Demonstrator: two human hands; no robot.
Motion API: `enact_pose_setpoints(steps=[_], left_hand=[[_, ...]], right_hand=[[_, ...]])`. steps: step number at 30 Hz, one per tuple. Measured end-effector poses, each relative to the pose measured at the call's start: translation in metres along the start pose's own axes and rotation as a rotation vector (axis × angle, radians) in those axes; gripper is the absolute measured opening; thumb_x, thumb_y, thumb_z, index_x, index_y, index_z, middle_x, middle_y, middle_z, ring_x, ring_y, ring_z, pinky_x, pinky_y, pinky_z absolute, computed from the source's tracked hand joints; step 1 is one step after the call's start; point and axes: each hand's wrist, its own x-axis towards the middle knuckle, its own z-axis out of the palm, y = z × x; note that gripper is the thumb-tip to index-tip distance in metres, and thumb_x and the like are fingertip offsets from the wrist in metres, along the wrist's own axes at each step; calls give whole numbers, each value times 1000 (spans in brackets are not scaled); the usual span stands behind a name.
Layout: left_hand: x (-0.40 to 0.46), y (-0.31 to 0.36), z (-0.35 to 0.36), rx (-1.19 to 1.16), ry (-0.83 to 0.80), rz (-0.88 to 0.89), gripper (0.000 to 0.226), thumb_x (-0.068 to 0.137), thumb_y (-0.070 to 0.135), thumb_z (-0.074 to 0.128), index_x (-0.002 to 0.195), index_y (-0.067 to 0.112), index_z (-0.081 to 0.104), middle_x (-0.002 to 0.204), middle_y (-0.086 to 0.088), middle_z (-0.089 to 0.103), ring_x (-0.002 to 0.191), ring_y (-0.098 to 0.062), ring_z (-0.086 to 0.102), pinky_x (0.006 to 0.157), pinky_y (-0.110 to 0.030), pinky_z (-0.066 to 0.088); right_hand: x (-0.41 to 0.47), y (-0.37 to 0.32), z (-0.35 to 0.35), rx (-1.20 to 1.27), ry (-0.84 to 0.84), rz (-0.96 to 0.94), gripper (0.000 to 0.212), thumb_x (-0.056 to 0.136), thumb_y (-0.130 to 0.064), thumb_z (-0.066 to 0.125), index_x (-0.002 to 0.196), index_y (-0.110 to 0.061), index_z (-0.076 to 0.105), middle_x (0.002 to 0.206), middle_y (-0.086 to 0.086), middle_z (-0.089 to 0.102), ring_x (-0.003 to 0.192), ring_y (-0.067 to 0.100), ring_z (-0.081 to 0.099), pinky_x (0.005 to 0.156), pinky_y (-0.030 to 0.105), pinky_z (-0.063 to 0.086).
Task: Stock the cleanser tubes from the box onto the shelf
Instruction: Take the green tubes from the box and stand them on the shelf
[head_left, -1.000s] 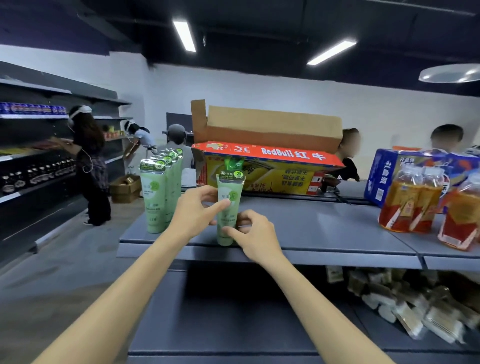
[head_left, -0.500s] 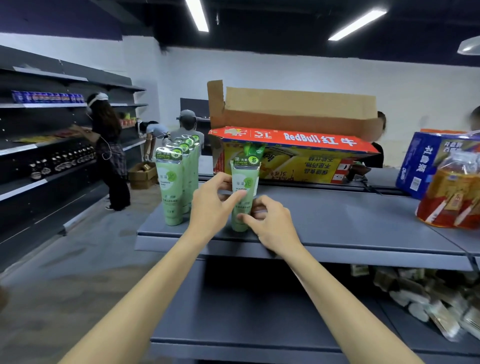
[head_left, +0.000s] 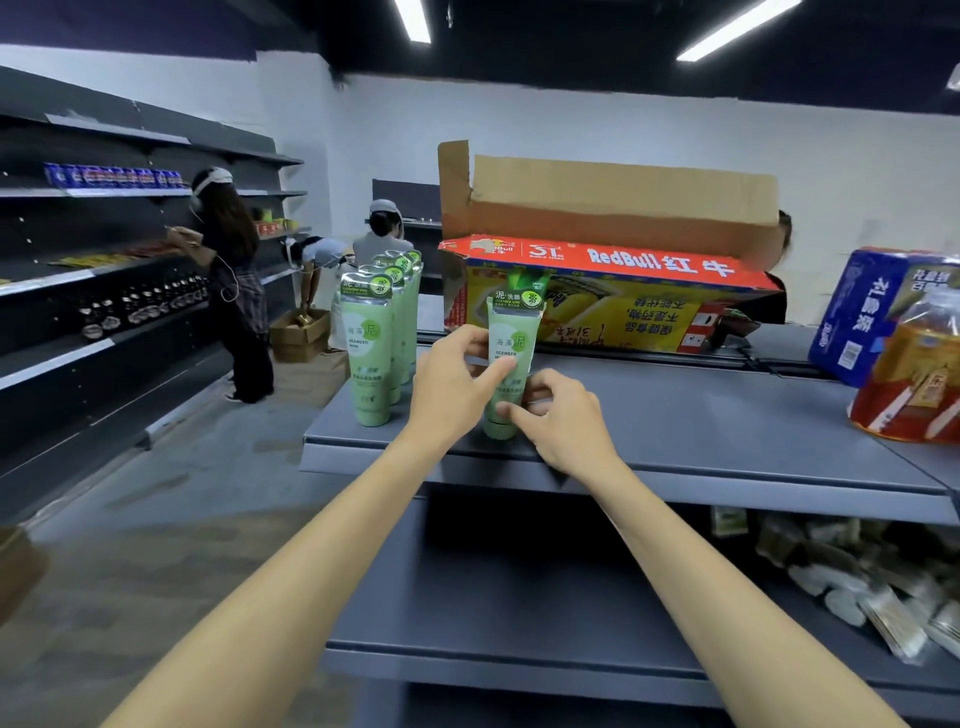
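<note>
Both hands are on one green cleanser tube; the tube stands cap down near the front edge of the grey shelf; the left hand wraps its fingers round the left side of the tube, with the thumb lying across the front; the right hand pinches the low part of the tube from the right, close to the cap; so the two hands are close together and both are clamped on the same tube.

To the left stands a row of more tubes, one behind the other, going back along the shelf; the held tube is near that row but apart from it; behind it sits the open box, red and yellow, with its brown flaps up; a second green tube top seems to peek up just behind the held one, but I cannot tell where it stands.

I think the tube is being set straight to start a new row; here is what could go wrong; the tube is tall and stands on a small cap, so if the hands let go while it leans, it may tip over; it sits close to the front edge, so a tip forward could drop it off the shelf to the floor; a bump to the left could knock the row down like dominoes; a slow, gentle let-go would help.
</note>
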Motion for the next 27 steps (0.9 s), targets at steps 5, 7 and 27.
enact_pose_setpoints(steps=[5,7,27], left_hand=[[2,2,-3,19,4,-17,21,86,26,75,105,18,71,89,18,68,87,-4,69,83,-31,58],[4,3,-3,13,6,-22,21,85,25,76,104,17,72,90,14,70,87,-6,69,83,-35,59],[24,-17,-12,-30,23,-16,16,83,28,78,96,24,70,88,17,72,86,-3,69,85,-41,58]], right_hand=[[-1,-2,2,25,-12,9,31,80,-30,82,100,-14,65,86,-10,69,75,-3,63,62,2,45],[-1,-2,1,6,-51,2,35,76,-32,85,101,-17,65,91,-10,71,82,2,67,74,12,52],[16,-6,24,25,-124,14,58,71,-28,86,117,-20,51,97,-7,67,91,10,63,70,22,46]])
